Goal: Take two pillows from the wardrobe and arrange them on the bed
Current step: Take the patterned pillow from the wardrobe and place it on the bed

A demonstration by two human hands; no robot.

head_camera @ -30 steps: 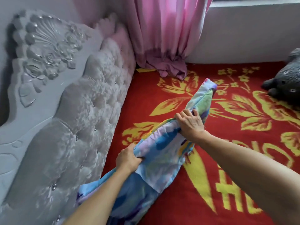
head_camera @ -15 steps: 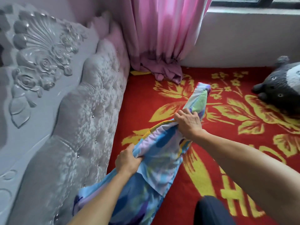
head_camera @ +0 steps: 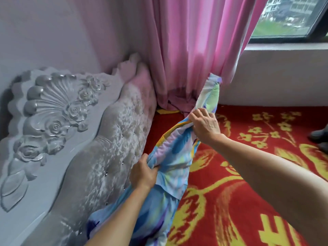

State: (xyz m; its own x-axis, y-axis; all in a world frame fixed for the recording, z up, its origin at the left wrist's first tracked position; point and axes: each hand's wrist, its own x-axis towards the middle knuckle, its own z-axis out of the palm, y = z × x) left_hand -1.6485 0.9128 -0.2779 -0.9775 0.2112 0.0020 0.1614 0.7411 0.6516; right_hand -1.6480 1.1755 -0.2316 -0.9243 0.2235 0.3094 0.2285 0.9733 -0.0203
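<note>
A pillow (head_camera: 177, 153) in a blue, lilac and green patterned cover stands on its long edge on the bed (head_camera: 248, 174), close to the headboard (head_camera: 99, 142). My left hand (head_camera: 143, 173) grips its upper edge near the middle. Farther along the same edge, my right hand (head_camera: 205, 126) is closed on the fabric, and the far corner sticks up in front of the curtain. The pillow's near end runs under my left forearm. The bed has a red cover with yellow flowers. Only one pillow is in view.
A grey tufted headboard with carved roses fills the left. A pink curtain (head_camera: 191, 50) hangs to the mattress at the far corner, beside a white sill wall and a window (head_camera: 287, 16). A dark plush toy (head_camera: 320, 137) peeks in at the right edge.
Both hands have raised the pillow higher and more upright, its far corner now up at the curtain. The view tilted up, bringing the window in and pushing the plush toy to the edge.
</note>
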